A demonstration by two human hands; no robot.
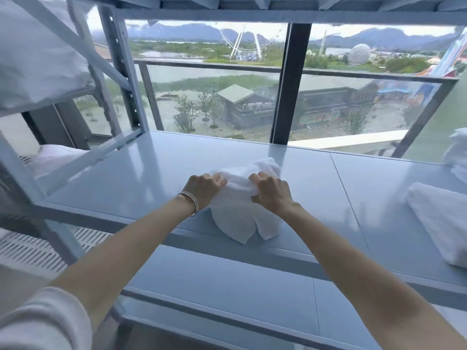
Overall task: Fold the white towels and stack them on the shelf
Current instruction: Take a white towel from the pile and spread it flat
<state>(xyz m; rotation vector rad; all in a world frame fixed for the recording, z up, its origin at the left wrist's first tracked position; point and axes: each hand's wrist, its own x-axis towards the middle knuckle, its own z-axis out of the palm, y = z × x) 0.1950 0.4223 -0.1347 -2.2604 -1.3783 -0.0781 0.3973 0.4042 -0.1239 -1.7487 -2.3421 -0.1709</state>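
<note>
Towels (441,221) right of held towel (242,198)

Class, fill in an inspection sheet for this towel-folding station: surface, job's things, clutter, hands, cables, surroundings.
Surface: glossy grey shelf.
Job's things: white towel mid-shelf, its ends hanging over the front edge; folded towel at right.
Clutter: nothing seen.
Hands: left hand and right hand both grip the white towel's bunched top.
Cables: nothing seen.
Surroundings: window behind; white linen on the rack at left.
</note>
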